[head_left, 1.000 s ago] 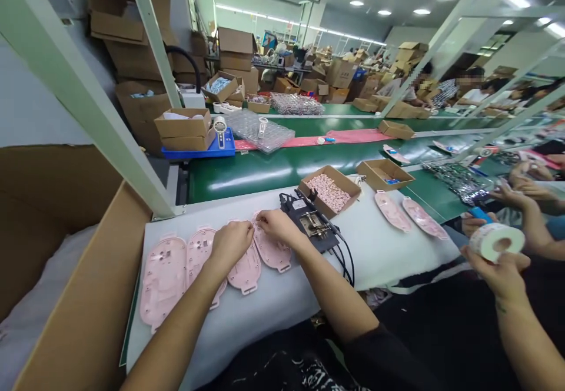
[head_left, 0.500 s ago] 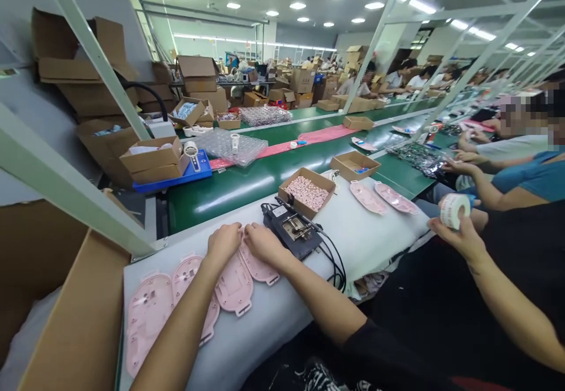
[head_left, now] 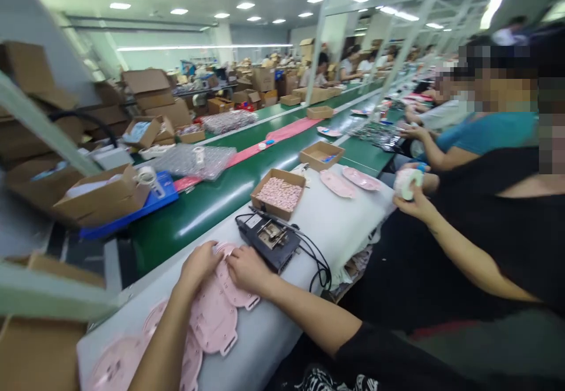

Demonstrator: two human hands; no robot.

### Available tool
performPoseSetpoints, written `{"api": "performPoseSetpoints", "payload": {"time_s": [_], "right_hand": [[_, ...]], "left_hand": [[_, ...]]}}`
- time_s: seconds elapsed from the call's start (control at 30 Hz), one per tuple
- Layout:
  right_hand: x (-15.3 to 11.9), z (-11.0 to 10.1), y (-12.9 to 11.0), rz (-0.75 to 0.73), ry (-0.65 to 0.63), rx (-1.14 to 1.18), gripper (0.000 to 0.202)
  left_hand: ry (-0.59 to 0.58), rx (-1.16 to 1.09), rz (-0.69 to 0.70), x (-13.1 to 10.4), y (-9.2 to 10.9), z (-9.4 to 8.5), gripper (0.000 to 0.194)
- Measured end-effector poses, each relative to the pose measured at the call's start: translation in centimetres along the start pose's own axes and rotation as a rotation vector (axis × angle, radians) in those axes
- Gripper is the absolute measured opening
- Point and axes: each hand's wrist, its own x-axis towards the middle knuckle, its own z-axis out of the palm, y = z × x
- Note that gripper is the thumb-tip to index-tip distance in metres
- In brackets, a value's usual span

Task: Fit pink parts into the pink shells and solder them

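Several pink plastic shell halves lie in a row on the white-covered bench, overlapping or close together. My left hand is at the far end of one shell, fingers bent and closed near its rim. Just right of it, my right hand rests over the neighbouring pink shell, its fingers curled and pinched. Whatever lies between the fingertips of either hand is hidden or too small to name. My left forearm covers part of the nearer shells.
A black device with a metal fixture and cables stands right of my hands. Behind it is a cardboard box of small pink parts. Two pink shells lie farther right. A co-worker's hand holds a tape roll. A green conveyor runs beyond.
The view has swung right, so the scene sits farther left. My hands stay at the shells' far ends, with a slightly wider gap between them.
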Motion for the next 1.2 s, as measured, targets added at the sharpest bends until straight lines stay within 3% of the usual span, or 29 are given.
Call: {"api": "performPoseSetpoints", "payload": {"time_s": [0.13,0.3,0.53,0.63,0.73,0.83,0.9,0.97,1.07,1.13,1.2], "right_hand": [[0.7,0.7,0.9,-0.056,0.049,-0.031,0.023],[1.7,1.5,1.8,-0.07,0.102,-0.045,0.023],[1.8,1.0,1.2,-0.053,0.103,-0.055,0.019],[2.2,-0.2,0.4,-0.053,0.04,-0.044,0.021],[2.2,-1.8,-0.5,-0.037,-0.084,-0.034,0.023],[1.8,-3.3,-0.8,-0.052,-0.144,-0.012,0.024],[1.4,-4.2,-0.7,-0.089,-0.098,0.038,0.03],[0.9,-5.2,-0.6,-0.11,0.042,0.206,0.033],[-0.1,-6.5,-1.2,-0.153,0.146,0.546,0.03],[-0.6,-6.9,-2.0,-0.22,0.045,0.636,0.027],[-0.9,-6.9,-2.9,-0.276,-0.088,0.651,0.024]], "left_hand": [[-0.073,0.024,0.069,2.1,-0.5,-0.2,0.056],[-0.134,-0.11,0.015,4.7,-0.7,-0.4,0.049],[-0.151,-0.14,0.054,5.3,-0.7,-0.5,0.044],[-0.129,-0.159,0.041,4.8,0.4,-1.2,0.03],[-0.075,-0.247,0.028,3.5,1.3,-2.1,0.019],[0.016,-0.417,-0.061,1.4,1.1,-2.3,0.032],[0.132,-0.572,-0.11,-0.9,1.0,-1.9,0.046],[0.2,-0.728,-0.148,-3.7,1.2,-1.1,0.063],[0.171,-1.164,-0.147,-8.1,2.0,0.2,0.081],[0.108,-1.47,-0.151,-10.4,2.2,0.8,0.084],[0.064,-1.62,-0.193,-12.0,2.0,1.4,0.084]]}}
